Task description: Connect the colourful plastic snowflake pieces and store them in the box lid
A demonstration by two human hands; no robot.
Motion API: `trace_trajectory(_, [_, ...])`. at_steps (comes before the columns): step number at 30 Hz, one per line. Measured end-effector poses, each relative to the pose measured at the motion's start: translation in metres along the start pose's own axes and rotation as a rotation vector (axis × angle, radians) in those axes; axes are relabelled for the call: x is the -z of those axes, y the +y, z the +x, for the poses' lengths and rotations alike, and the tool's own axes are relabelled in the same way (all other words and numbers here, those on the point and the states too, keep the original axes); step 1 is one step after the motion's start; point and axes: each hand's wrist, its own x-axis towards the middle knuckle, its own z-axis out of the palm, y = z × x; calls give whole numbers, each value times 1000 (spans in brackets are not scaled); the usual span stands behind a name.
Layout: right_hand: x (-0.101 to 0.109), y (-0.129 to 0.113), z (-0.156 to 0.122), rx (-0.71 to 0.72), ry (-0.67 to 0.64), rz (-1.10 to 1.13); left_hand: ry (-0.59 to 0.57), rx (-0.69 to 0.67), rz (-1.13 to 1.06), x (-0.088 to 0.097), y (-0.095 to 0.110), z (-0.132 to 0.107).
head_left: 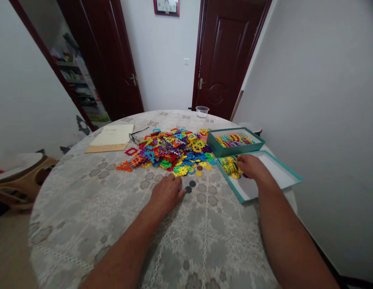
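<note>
My left hand [167,192] rests on the table just in front of the pile of colourful plastic snowflake pieces [174,146], its thumb apart from the loosely bent fingers. Close to its fingertips lie a yellow flower-shaped disc [181,171] and several dark discs [189,189]. My right hand [252,166] reaches into a shallow teal box lid [240,192] with a white inside. Its closed fingers touch the end of rows of yellow and green discs [228,164] standing on edge there. What lies between those fingertips is hidden.
Behind the lid stands a teal box [222,150] packed with rows of coloured discs. Black-framed glasses [134,139] and a pale notebook [112,135] lie left of the pile. At the far edge of the round table [84,200] sits a clear plastic bowl [202,111].
</note>
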Motion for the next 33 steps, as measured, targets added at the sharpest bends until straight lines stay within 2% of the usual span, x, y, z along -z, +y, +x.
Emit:
trace_trajectory(3, [6, -19, -7, 65, 181, 55, 37, 3, -6, -6, 0, 2])
trace_trajectory(5, [7, -44, -18, 199, 239, 152, 51, 2, -23, -8, -1, 3])
trace_trajectory(7, [1, -74, -35, 373, 158, 240, 52, -11, -57, -7, -5, 3])
trace_trajectory(10, [-17, -114, -60, 587, -44, 260, 16, -83, -153, -2, -17, 1])
trace_trajectory(13, [-41, -136, -74, 647, -155, 198, -47, -131, -232, 1, -30, 0])
trace_trajectory(17, [-60, -140, -75, 617, -221, 160, -40, -110, -258, 0, -34, 2])
trace_trajectory(23, [-61, -137, -68, 583, -204, 265, 0, -79, -288, -2, -31, 3])
trace_trajectory(27, [-64, -137, -64, 581, -221, 424, -4, -65, -296, -7, -34, 4])
trace_trajectory(30, [-69, -138, -64, 559, -355, 567, -6, -61, -306, -11, -35, 6])
trace_trajectory(33, [-70, -143, -71, 566, -444, 549, -6, -49, -290, -10, -34, 6])
